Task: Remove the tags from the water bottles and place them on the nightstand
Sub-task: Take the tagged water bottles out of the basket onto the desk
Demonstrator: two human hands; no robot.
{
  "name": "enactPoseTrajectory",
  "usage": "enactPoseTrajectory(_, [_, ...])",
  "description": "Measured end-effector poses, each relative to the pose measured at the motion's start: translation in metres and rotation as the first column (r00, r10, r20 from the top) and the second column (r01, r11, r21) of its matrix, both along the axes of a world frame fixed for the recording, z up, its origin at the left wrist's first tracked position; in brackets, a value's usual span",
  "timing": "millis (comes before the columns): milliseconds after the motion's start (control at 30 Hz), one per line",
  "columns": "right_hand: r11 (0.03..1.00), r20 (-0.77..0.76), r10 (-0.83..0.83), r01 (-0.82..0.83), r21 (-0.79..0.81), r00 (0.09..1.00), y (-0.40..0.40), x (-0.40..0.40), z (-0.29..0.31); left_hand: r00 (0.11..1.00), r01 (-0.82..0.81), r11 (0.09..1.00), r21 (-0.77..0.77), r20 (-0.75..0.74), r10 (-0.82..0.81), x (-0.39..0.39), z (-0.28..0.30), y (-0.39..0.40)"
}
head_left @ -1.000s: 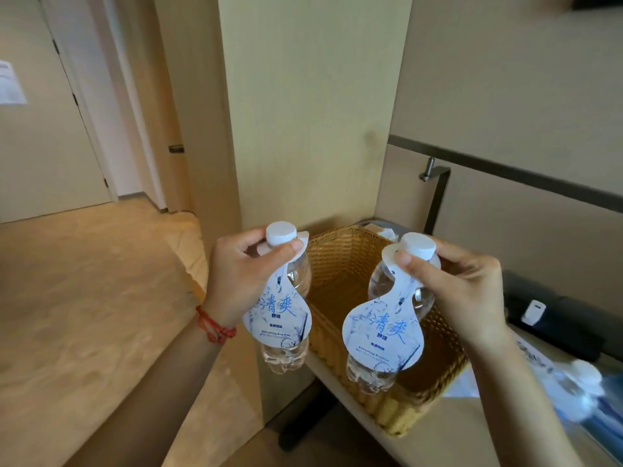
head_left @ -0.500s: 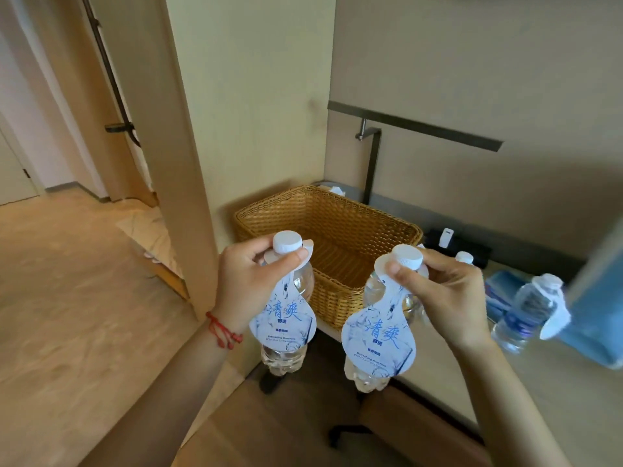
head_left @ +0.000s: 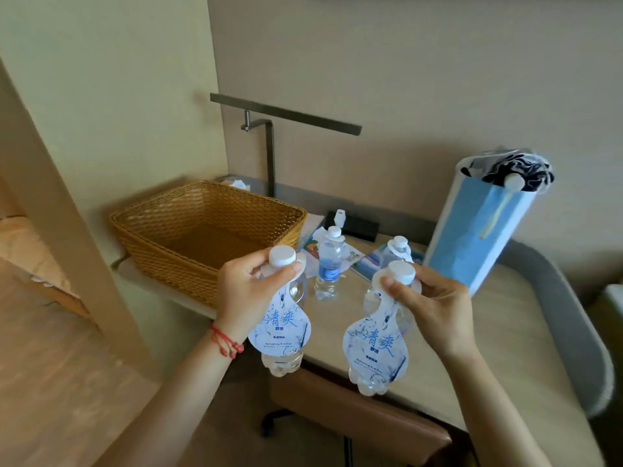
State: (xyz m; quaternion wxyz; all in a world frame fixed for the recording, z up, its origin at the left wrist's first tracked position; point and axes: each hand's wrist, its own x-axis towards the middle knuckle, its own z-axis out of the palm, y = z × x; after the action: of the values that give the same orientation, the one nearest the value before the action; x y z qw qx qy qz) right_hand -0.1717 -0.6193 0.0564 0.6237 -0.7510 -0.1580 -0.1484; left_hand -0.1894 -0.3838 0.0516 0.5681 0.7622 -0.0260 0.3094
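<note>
Compared with half a second ago, your view has swung right: more of the surface [head_left: 499,318] now shows. Your left hand [head_left: 251,293] pinches the neck of the left bottle [head_left: 282,360]; its tag [head_left: 280,328] hangs from the neck. Your right hand [head_left: 435,306] pinches the right bottle [head_left: 370,382] likewise, its tag [head_left: 374,342] in place. Both bottles hang upright at the surface's front edge. The wicker basket [head_left: 175,251] sits at the left edge. Two small bottles [head_left: 328,264] stand mid-surface behind your hands, and a blue bag [head_left: 472,237] stands near the back.
</note>
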Motion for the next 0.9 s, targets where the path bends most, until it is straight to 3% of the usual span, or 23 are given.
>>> enactPoseTrajectory(200, [0.987, -0.002, -0.128, 0.127, -0.096, 0.992, -0.088, 0.025, -0.024, 0.999, -0.024, 0.999, 0.041, -0.038, 0.025, 0.027, -0.02, -0.088])
enactPoseTrajectory(400, [0.974, -0.083, -0.221, 0.215, -0.078, 0.972, -0.152, 0.043, -0.048, 0.991, 0.05, 0.998, 0.031, -0.128, -0.046, 0.049, -0.048, -0.158])
enactPoseTrajectory(900, [0.906, -0.189, -0.417, 0.39, -0.165, 0.889, -0.214, 0.079, -0.108, 0.94, 0.227, 0.974, 0.015, -0.265, -0.215, 0.129, -0.105, -0.218])
